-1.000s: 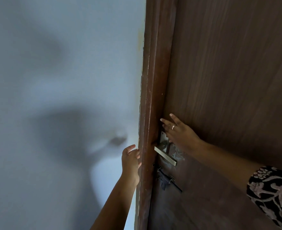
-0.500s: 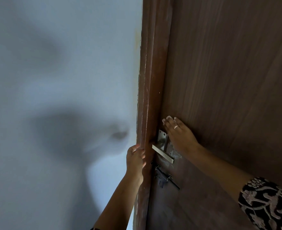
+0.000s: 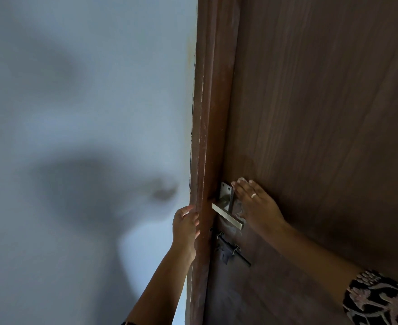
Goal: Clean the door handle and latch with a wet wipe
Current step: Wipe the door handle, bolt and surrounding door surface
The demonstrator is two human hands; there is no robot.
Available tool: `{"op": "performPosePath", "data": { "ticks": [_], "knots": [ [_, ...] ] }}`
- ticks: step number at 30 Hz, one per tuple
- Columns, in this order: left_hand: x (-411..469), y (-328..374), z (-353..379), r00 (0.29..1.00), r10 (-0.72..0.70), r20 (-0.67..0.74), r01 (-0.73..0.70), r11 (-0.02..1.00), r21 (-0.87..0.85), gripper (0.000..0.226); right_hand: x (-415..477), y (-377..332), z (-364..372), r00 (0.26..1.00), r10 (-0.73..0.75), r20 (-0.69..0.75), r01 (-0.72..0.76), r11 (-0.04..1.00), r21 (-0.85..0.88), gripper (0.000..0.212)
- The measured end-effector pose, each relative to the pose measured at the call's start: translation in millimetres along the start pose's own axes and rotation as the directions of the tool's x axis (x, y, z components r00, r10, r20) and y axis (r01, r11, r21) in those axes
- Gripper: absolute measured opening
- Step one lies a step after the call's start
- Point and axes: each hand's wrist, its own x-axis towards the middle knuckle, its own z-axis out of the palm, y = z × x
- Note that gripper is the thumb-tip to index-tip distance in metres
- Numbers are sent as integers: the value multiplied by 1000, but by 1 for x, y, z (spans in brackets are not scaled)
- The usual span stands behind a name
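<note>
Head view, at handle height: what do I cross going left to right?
Blue wall → left hand at the door's edge → door edge → silver lever handle → right hand flat on the door beside the handle → brown door face.

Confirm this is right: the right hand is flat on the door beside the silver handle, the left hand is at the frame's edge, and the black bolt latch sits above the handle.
Not quite. The head view shows the black bolt latch below the silver handle, not above it. The rest holds: right hand flat on the door beside the handle, left hand at the frame's edge.
</note>
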Motion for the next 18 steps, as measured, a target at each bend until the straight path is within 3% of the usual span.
{"op": "performPosePath", "data": {
  "ticks": [6,12,18],
  "knots": [
    [4,-8,-7,1000,9,-13,-9,1000,-30,20,7,12,-8,992,100,-73,-101,995,-19,78],
    [0,-8,5,1000,-26,-10,26,999,40,21,-18,-11,16,994,-98,56,101,993,-54,69],
    [8,-14,8,1000,-30,1,29,998,61,25,-14,-11,18,999,38,15,-38,999,24,74]
  ]
}}
